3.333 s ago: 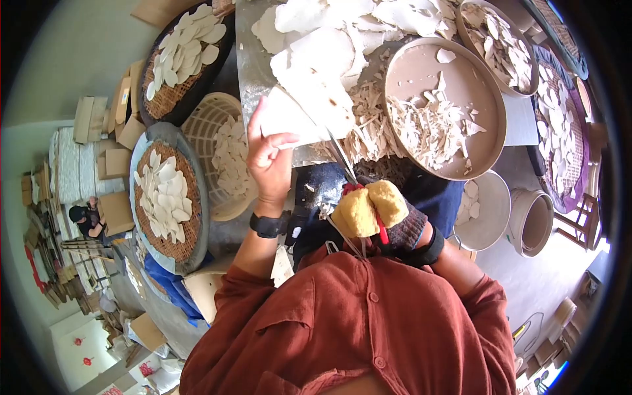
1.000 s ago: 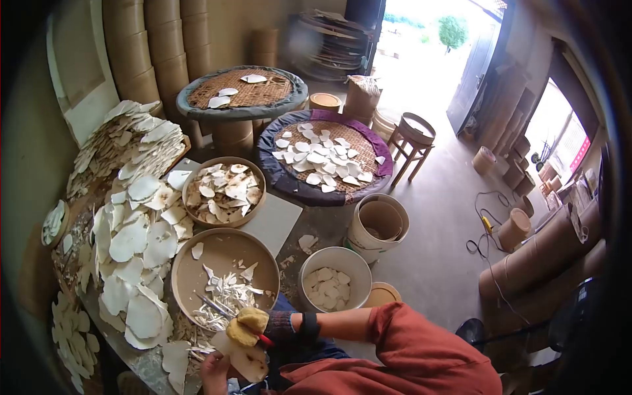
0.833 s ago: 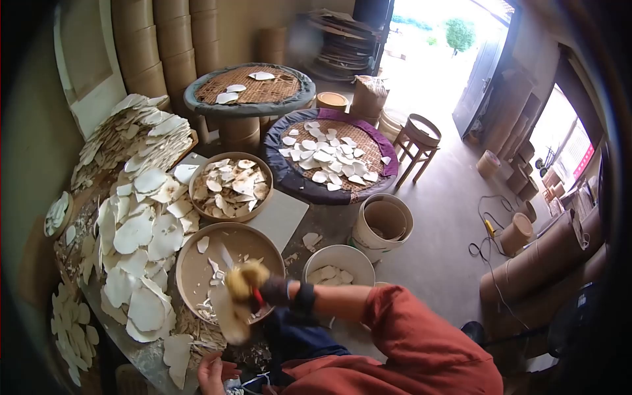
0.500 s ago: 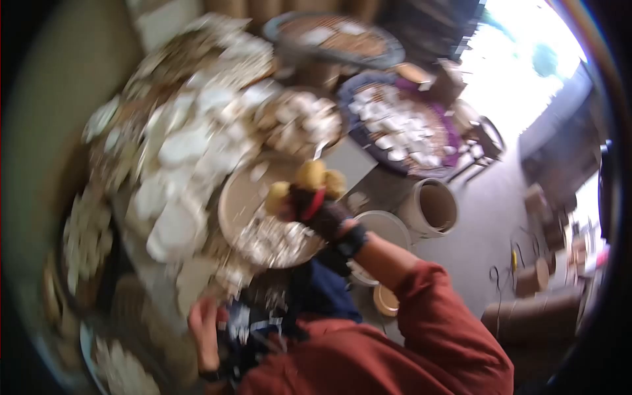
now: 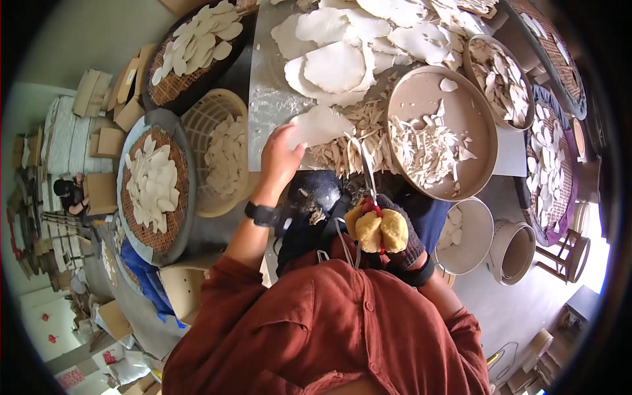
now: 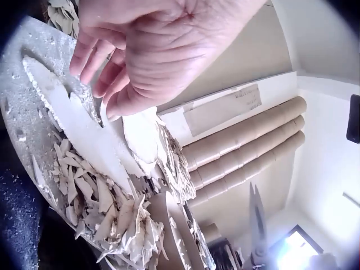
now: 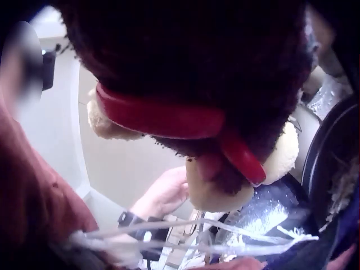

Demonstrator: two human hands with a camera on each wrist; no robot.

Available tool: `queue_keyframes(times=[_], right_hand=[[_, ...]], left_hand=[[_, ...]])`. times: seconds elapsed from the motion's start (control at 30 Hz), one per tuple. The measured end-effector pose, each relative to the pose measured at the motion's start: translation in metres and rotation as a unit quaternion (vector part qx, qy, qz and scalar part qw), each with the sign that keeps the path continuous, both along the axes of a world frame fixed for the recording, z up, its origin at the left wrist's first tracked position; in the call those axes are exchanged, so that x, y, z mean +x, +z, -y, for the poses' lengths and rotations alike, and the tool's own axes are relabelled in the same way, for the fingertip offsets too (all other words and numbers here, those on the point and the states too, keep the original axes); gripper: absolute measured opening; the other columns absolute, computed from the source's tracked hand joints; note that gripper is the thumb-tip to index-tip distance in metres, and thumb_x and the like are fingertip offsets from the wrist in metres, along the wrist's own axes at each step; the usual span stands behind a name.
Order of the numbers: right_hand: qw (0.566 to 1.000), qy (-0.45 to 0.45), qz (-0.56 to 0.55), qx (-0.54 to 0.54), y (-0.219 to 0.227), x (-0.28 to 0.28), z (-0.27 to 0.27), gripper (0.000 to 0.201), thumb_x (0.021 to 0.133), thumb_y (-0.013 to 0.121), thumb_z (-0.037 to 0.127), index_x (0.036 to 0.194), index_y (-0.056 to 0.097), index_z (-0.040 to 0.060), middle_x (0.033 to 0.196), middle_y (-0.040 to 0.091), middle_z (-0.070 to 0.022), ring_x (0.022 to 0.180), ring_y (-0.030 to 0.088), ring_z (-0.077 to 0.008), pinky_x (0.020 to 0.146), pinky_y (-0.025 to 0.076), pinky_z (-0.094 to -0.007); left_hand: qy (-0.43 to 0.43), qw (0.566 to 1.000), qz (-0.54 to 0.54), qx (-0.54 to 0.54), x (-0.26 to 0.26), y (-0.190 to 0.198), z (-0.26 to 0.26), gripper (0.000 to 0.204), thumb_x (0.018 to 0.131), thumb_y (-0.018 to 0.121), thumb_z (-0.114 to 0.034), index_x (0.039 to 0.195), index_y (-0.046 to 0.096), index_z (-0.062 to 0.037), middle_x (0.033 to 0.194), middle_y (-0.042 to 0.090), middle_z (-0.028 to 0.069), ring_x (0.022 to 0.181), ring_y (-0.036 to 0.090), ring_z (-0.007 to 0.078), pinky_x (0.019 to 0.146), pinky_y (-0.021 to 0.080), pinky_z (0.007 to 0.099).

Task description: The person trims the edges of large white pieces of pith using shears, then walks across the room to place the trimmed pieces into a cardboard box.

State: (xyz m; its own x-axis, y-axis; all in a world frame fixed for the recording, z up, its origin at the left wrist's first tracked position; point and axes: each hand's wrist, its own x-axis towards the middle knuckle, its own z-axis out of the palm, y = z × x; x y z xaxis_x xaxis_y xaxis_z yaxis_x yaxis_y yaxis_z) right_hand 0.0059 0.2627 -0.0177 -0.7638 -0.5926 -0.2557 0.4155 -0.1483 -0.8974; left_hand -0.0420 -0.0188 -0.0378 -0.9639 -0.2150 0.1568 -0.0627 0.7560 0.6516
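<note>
My bare left hand is at the table edge, its fingertips right at the left end of a thin, flat white slice. In the left wrist view the fingers are bent loosely above the slice. My right hand wears a dark knitted glove with yellow foam pads wrapped at the fingers. It grips scissors by their red handles, close in front of my chest. The blades point away toward the table, slightly parted, with nothing between them.
A heap of offcut strips lies beside a round tray holding more offcuts. Stacked white slices cover the far table. A slatted basket stands left, a white bucket right. Woven trays of slices stand around.
A white piece was in my hands; then my right hand carried it out over the round tray. That hand is back before my chest with scissors only; my left hand moved to another slice.
</note>
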Motion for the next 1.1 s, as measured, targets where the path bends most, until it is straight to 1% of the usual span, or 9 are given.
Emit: queue_keyframes(times=[0.13, 0.17, 0.27, 0.43, 0.53, 0.63, 0.7, 0.8, 1.1], right_hand=[[0.998, 0.037, -0.042, 0.028, -0.008, -0.001, 0.000, 0.025, 0.084, 0.062, 0.018, 0.104, 0.055, 0.0054, 0.093, 0.059, -0.0033, 0.089, 0.056, -0.0122, 0.078, 0.046, -0.0273], [0.997, 0.020, 0.076, -0.016, -0.002, -0.002, 0.002, 0.031, 0.078, 0.067, 0.017, 0.103, 0.053, 0.0053, 0.090, 0.060, -0.0053, 0.086, 0.059, -0.0152, 0.076, 0.047, -0.0286], [0.995, 0.031, -0.068, 0.060, -0.015, 0.000, -0.003, 0.037, 0.072, 0.070, 0.014, 0.103, 0.053, 0.0056, 0.088, 0.060, -0.0074, 0.083, 0.060, -0.0187, 0.075, 0.048, -0.0296], [0.977, -0.024, 0.170, -0.126, -0.035, 0.005, -0.008, 0.030, 0.076, 0.067, 0.012, 0.101, 0.053, 0.0040, 0.090, 0.060, -0.0066, 0.086, 0.061, -0.0171, 0.075, 0.049, -0.0291], [0.895, -0.059, 0.345, -0.278, -0.038, 0.006, -0.008, 0.025, 0.080, 0.065, 0.012, 0.101, 0.054, 0.0035, 0.093, 0.060, -0.0052, 0.088, 0.060, -0.0146, 0.076, 0.049, -0.0285], [0.978, -0.027, 0.143, -0.152, -0.028, 0.001, -0.008, 0.026, 0.081, 0.064, 0.009, 0.104, 0.055, 0.0029, 0.094, 0.061, -0.0064, 0.088, 0.061, -0.0148, 0.080, 0.050, -0.0287], [0.985, -0.043, 0.107, -0.128, -0.028, -0.001, -0.006, 0.025, 0.081, 0.064, 0.010, 0.104, 0.055, 0.0027, 0.094, 0.062, -0.0069, 0.088, 0.061, -0.0152, 0.080, 0.050, -0.0288], [0.950, -0.060, 0.169, -0.257, -0.059, -0.002, -0.003, 0.019, 0.087, 0.057, 0.012, 0.103, 0.055, 0.0015, 0.096, 0.063, -0.0086, 0.088, 0.062, -0.0174, 0.078, 0.051, -0.0305], [0.928, -0.093, 0.240, -0.269, -0.060, 0.001, 0.001, 0.023, 0.089, 0.053, 0.018, 0.097, 0.059, -0.0021, 0.093, 0.063, -0.0108, 0.086, 0.062, -0.0221, 0.078, 0.050, -0.0343]], left_hand=[[-0.059, 0.992, 0.024, -0.109, -0.019, -0.012, -0.007, 0.064, 0.066, 0.067, -0.012, 0.124, 0.044, 0.0013, 0.129, 0.045, 0.0202, 0.121, 0.042, 0.0334, 0.102, 0.034, 0.0376], [-0.074, 0.984, 0.036, -0.155, -0.022, -0.013, -0.012, 0.066, 0.065, 0.065, -0.012, 0.126, 0.042, 0.0010, 0.130, 0.044, 0.0212, 0.122, 0.040, 0.0345, 0.102, 0.033, 0.0385], [-0.100, 0.964, 0.050, -0.240, -0.027, -0.013, -0.022, 0.067, 0.066, 0.061, -0.009, 0.128, 0.038, 0.0011, 0.130, 0.042, 0.0244, 0.122, 0.039, 0.0373, 0.103, 0.032, 0.0414], [-0.133, 0.957, -0.049, -0.252, -0.034, -0.010, -0.013, 0.047, 0.072, 0.058, -0.007, 0.118, 0.050, 0.0005, 0.114, 0.055, 0.0212, 0.107, 0.053, 0.0337, 0.091, 0.043, 0.0388], [-0.072, 0.993, 0.002, -0.096, -0.039, 0.015, -0.002, 0.031, 0.078, 0.056, -0.008, 0.109, 0.058, -0.0021, 0.097, 0.063, 0.0171, 0.088, 0.062, 0.0324, 0.077, 0.049, 0.0353], [0.016, 0.987, -0.068, 0.147, -0.043, 0.004, 0.012, 0.016, 0.087, 0.053, -0.012, 0.098, 0.059, -0.0016, 0.075, 0.065, 0.0073, 0.062, 0.062, 0.0196, 0.055, 0.047, 0.0307], [0.031, 0.929, -0.037, 0.367, -0.037, 0.022, 0.000, 0.020, 0.092, 0.051, -0.017, 0.098, 0.057, 0.0014, 0.070, 0.058, -0.0006, 0.054, 0.053, 0.0050, 0.048, 0.045, 0.0214], [0.036, 0.827, 0.045, 0.559, -0.020, 0.041, -0.024, 0.019, 0.091, 0.053, -0.015, 0.102, 0.054, 0.0008, 0.071, 0.059, 0.0004, 0.052, 0.053, 0.0060, 0.046, 0.045, 0.0203], [0.020, 0.745, 0.095, 0.659, -0.023, 0.034, -0.045, 0.020, 0.088, 0.055, -0.012, 0.105, 0.052, -0.0017, 0.082, 0.059, 0.0029, 0.064, 0.056, 0.0073, 0.055, 0.048, 0.0216]])
